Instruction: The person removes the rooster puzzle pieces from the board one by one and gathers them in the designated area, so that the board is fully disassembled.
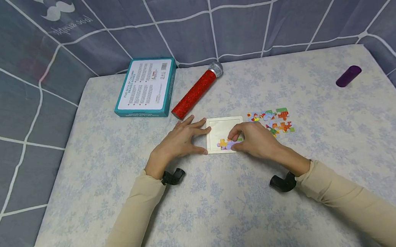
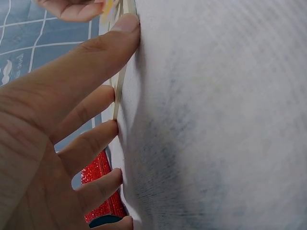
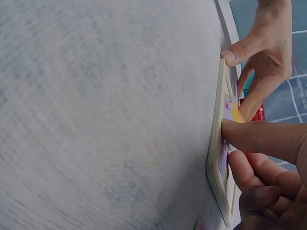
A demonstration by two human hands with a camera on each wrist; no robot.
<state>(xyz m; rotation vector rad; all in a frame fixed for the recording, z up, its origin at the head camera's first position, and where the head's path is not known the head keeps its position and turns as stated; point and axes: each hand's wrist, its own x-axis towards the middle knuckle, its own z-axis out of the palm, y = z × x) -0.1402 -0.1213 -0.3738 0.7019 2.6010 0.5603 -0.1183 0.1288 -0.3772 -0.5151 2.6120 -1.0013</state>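
Observation:
A square, pale puzzle tray (image 1: 224, 126) lies on the table with a few joined jigsaw pieces (image 1: 223, 144), yellow and lilac, along its near side. My left hand (image 1: 182, 138) rests at the tray's left edge, thumb and fingers spread and touching the frame. Over the tray's near right part, my right hand (image 1: 256, 140) pinches a lilac puzzle piece (image 3: 223, 147) low against the tray, with the thumb on it and the other fingers curled. Part of that piece is hidden by the fingers. Several loose puzzle pieces (image 1: 283, 126) lie just beyond the right hand.
A teal box (image 1: 145, 85) with a white label lies at the back left. Beside it is a red glittery microphone (image 1: 196, 93), its handle end near my left fingers. A dark purple cylinder (image 1: 348, 76) lies at the far right. Grey tiled-pattern cloth (image 1: 192, 36) hangs behind the table.

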